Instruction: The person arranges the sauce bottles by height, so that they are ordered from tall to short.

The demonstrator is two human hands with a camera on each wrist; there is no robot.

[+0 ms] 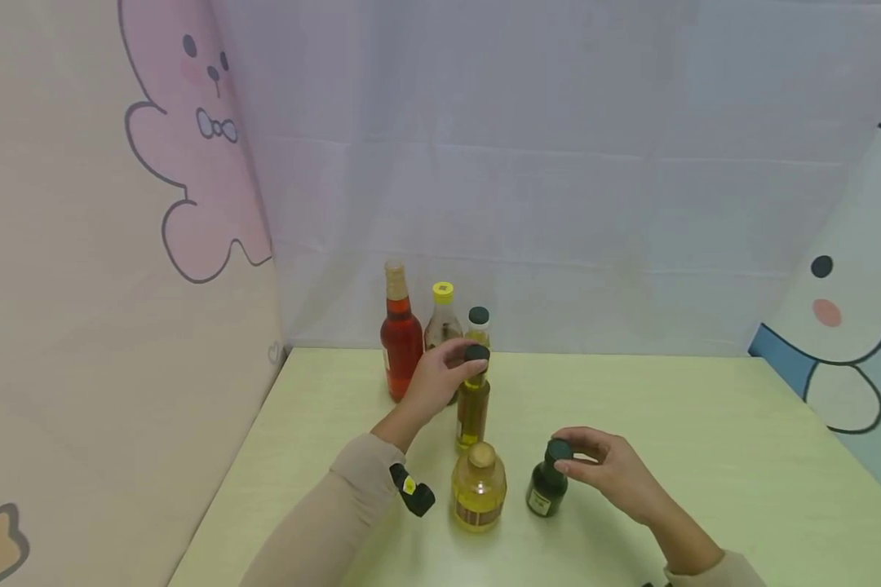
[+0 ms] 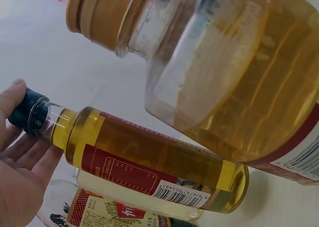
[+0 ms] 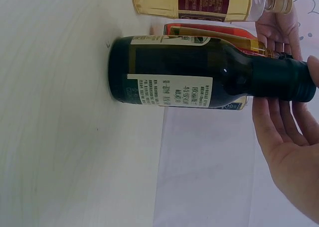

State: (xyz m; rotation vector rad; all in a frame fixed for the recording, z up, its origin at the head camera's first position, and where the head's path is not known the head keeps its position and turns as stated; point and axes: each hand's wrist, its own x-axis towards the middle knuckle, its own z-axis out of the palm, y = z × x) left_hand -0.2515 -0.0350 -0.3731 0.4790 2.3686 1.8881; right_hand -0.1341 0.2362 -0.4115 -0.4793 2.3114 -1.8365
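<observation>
My left hand [image 1: 435, 377] pinches the dark cap of a slim bottle of yellow-brown oil [image 1: 473, 414] between thumb and fingers; the bottle stands upright. To the right, my right hand [image 1: 617, 474] grips the dark green cap of a small dark bottle [image 1: 547, 491] with a pale label. In the right wrist view the thumb lies on one side of the cap [image 3: 299, 81] and the fingers on the other. Between the two hands, nearer me, stands a wide clear bottle of yellow liquid [image 1: 479, 497] with a gold-brown cap; neither hand touches it.
Behind the left hand stand a tall bottle of red liquid [image 1: 402, 346], a bottle with a yellow cap [image 1: 443, 322] and another dark-capped bottle [image 1: 479, 319], partly hidden. They share a pale yellow-green table [image 1: 675, 424]. A white curtain [image 1: 558, 179] hangs behind it.
</observation>
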